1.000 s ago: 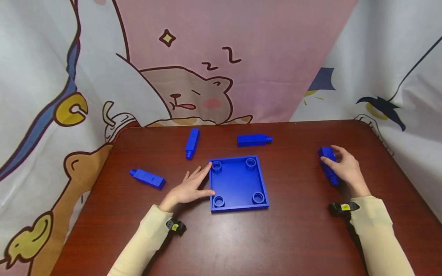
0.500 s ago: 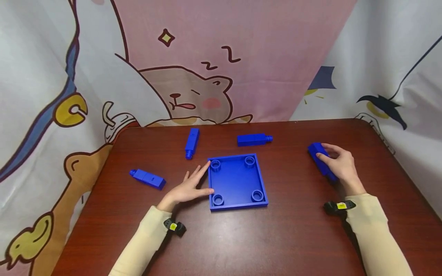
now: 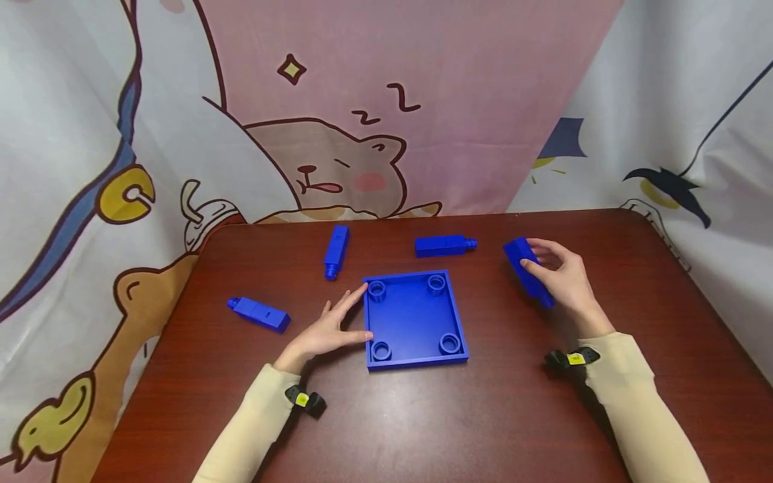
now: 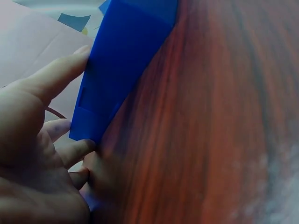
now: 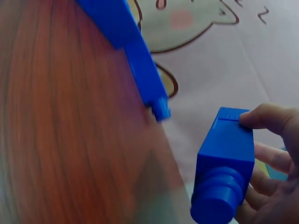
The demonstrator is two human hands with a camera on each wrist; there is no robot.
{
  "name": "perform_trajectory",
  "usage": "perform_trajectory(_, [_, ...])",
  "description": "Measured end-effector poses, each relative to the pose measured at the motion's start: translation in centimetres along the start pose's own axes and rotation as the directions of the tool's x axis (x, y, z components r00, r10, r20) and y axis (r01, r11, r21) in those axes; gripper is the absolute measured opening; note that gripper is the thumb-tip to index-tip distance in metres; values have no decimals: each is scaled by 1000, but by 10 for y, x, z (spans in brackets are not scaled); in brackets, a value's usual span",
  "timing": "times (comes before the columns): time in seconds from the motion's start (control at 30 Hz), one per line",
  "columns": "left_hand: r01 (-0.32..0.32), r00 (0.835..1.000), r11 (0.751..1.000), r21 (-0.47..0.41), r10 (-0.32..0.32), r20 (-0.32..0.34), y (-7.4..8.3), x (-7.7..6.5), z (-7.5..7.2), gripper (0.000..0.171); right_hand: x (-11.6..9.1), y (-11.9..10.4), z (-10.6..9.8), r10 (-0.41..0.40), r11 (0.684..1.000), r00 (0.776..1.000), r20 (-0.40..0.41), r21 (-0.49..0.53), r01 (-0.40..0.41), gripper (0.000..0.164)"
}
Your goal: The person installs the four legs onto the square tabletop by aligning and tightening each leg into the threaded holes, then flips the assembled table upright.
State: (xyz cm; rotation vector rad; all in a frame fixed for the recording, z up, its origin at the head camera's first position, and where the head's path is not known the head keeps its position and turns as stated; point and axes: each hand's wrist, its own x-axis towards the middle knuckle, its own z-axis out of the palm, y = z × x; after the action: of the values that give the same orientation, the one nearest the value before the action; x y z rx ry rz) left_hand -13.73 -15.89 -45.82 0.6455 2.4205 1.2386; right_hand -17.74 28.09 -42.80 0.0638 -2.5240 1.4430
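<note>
A square blue tabletop [image 3: 413, 318] of a toy table lies on the desk, upside down, with round sockets in its corners. My left hand [image 3: 323, 333] rests at its left edge, thumb and fingers spread and nearly straight. In the left wrist view, the tabletop's side [image 4: 126, 56] slants up past the fingertips. My right hand [image 3: 565, 278] pinches a blue table leg [image 3: 527, 268] between thumb and fingers, to the right of the tabletop. That leg is tilted, its ridged round peg [image 5: 217, 196] turned toward the wrist camera.
Three more blue legs lie on the brown desk [image 3: 483, 416]: one leg [image 3: 260, 314] at left, another leg [image 3: 336, 251] behind the tabletop, and a third leg [image 3: 445, 245] at the back, between tabletop and right hand. A printed curtain [image 3: 471, 100] hangs behind the desk.
My right hand has carried the leg leftward and slightly back, from the desk's right side closer to the tabletop. My left hand has stayed at the tabletop's edge.
</note>
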Motion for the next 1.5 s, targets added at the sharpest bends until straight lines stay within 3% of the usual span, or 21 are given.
perform_trajectory(0.27, [19, 1000, 1000, 2, -19, -6, -1, 0, 0, 91, 3, -23, 27, -78, 985, 996, 41, 157, 71, 44])
perform_trajectory(0.6, [19, 1000, 1000, 7, -19, -3, -1, 2, 0, 91, -3, -75, 48, -204, 948, 976, 79, 266, 176, 43])
perform_trajectory(0.9, [25, 1000, 1000, 14, -26, 12, 0, 1, -3, 91, 13, -65, 81, -231, 885, 971, 60, 429, 184, 46])
perform_trajectory(1.2, [31, 1000, 999, 43, -31, 0, 0, -1, 0, 91, 15, -76, 106, -260, 788, 962, 81, 594, 163, 47])
perform_trajectory(1.5, [25, 1000, 998, 59, -25, -11, 0, 0, 1, 91, 11, -71, 112, -288, 762, 953, 99, 626, 165, 49])
